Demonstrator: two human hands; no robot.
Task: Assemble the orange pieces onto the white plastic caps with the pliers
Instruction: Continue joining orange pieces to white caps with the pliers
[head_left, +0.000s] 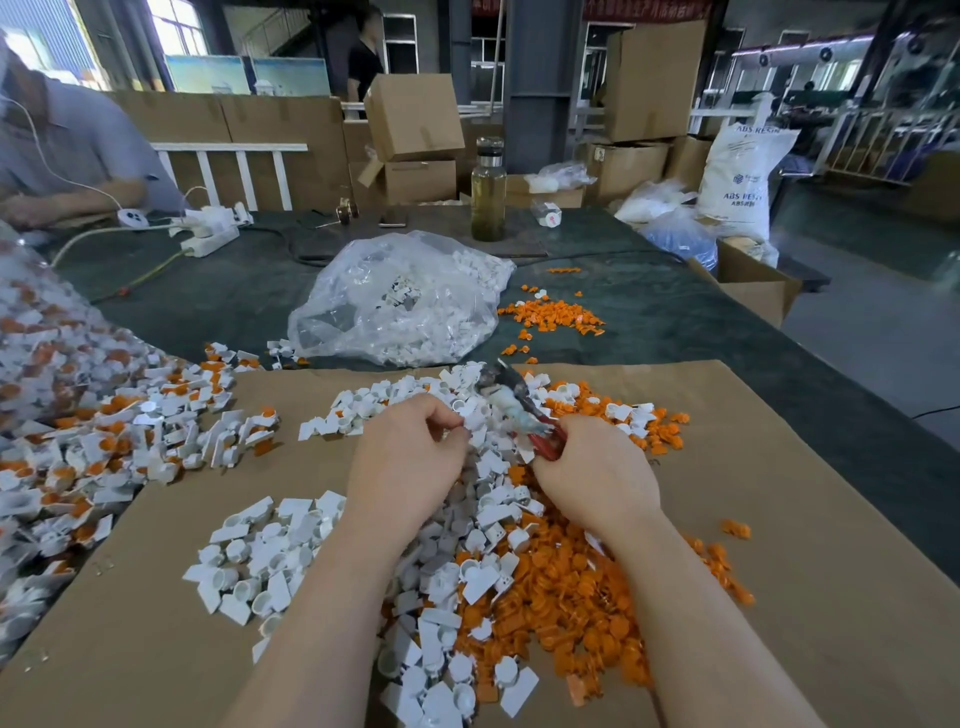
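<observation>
Centre of frame: left hand (410, 457) curled, fingertips pinching something small at the edge of the white caps (260, 561) — the item itself too small to make out. Right hand (597, 478) grips the red handles of the pliers (511, 405); the blurred grey head points up and left over the pile. Orange pieces (566, 613) heaped lower centre on the cardboard sheet (805, 597), mixed with caps. Assembled caps (104, 457) lie at left. Clear bag (405, 301) of white parts sits above centre.

Head view, steeply down, close
</observation>
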